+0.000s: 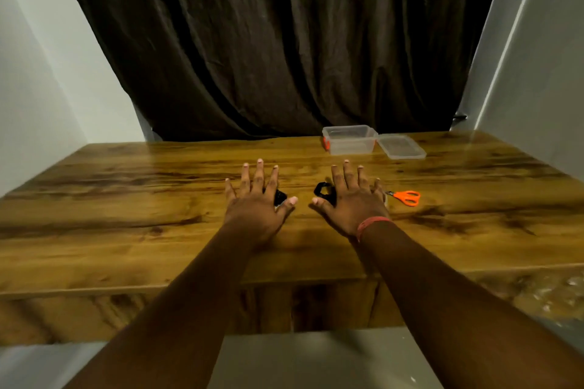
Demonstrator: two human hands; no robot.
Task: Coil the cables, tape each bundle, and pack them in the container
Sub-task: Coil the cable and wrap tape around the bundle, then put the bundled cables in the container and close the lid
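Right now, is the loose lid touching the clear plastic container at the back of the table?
Cannot tell. In the head view the lid lies flat immediately right of the container; their edges meet in the picture, with no visible gap and no plain contact.

A dark curtain [268, 41] hangs behind the wooden table [126, 199], between white walls [38, 88].

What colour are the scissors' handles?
Orange, seen in the head view: the scissors lie beside the right hand.
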